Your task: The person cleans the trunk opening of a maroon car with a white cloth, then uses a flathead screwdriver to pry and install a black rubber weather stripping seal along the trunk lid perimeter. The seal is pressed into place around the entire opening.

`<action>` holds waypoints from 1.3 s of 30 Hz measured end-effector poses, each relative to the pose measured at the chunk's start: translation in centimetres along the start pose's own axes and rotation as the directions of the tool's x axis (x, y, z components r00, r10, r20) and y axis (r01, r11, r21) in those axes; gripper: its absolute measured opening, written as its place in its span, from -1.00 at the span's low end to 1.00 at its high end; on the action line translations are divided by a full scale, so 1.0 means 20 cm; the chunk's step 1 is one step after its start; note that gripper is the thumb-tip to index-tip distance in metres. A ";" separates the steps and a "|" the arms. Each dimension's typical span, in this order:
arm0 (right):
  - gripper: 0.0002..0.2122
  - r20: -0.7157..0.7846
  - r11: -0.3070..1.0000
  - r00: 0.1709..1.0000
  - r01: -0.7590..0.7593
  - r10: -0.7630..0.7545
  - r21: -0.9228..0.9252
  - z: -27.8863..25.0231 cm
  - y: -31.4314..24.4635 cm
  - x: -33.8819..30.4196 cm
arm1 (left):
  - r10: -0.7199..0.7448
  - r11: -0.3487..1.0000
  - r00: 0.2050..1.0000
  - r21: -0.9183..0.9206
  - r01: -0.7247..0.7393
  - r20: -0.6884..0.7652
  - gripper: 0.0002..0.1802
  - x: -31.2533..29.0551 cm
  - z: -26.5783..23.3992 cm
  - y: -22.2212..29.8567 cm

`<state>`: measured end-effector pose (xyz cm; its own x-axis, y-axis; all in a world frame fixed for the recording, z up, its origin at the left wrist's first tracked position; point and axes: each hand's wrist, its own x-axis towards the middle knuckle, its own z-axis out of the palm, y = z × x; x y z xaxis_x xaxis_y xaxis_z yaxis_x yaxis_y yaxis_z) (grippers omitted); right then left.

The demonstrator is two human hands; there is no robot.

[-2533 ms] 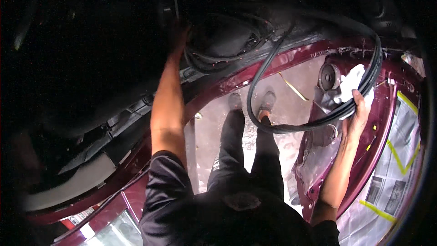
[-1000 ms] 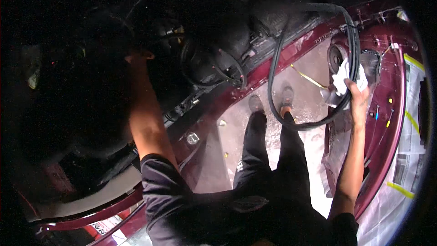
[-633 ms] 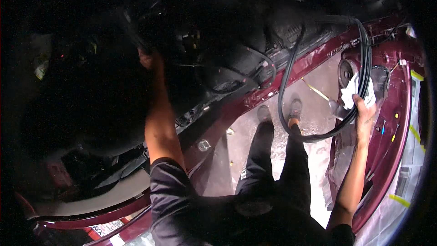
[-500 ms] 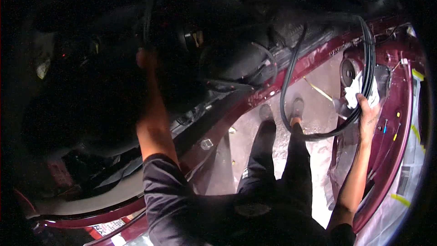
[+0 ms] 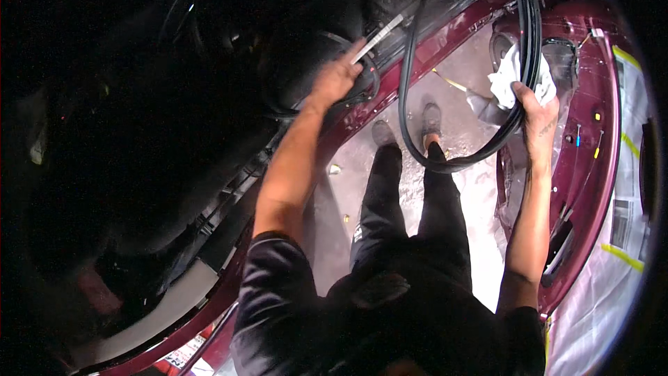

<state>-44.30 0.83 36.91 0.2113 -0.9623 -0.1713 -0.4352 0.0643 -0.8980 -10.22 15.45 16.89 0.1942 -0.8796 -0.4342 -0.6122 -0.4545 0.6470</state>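
My right hand (image 5: 539, 115) is closed around a coiled loop of black rubber seal (image 5: 531, 35) and a crumpled white cloth (image 5: 504, 87). The loop hangs in front of the doorway, its far end running up into the dark. Over the maroon door sill (image 5: 445, 56), my left hand (image 5: 337, 80) grips a thin, pale, flat strip-like tool (image 5: 379, 38) that points up and to the right. Motion blurs this hand slightly, and the tool's exact kind is unclear.
An open maroon car door (image 5: 598, 181) with a round speaker (image 5: 499, 47) stands to the right. Beyond it hangs plastic sheeting (image 5: 591, 292) with yellow tape (image 5: 621, 257). The car's interior is very dark at the left. My shoes (image 5: 431, 120) stand on the pale floor.
My left hand has come out of the dark interior, moving right to the sill, and the pale tool now shows in it. The seal loop and right hand appear shifted left and up.
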 end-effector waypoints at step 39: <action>-0.69 -0.617 0.718 0.725 0.602 -0.307 0.350 -0.92 -0.99 -0.54 | -0.243 0.734 0.821 -0.651 -0.192 -0.516 -0.66 -0.19 -0.56 0.19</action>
<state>-54.07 5.10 63.95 -0.2534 -0.8802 0.4012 0.1209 -0.4403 -0.8897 -4.70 15.43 28.10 0.7041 -0.6842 -0.1900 0.0123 -0.2558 0.9666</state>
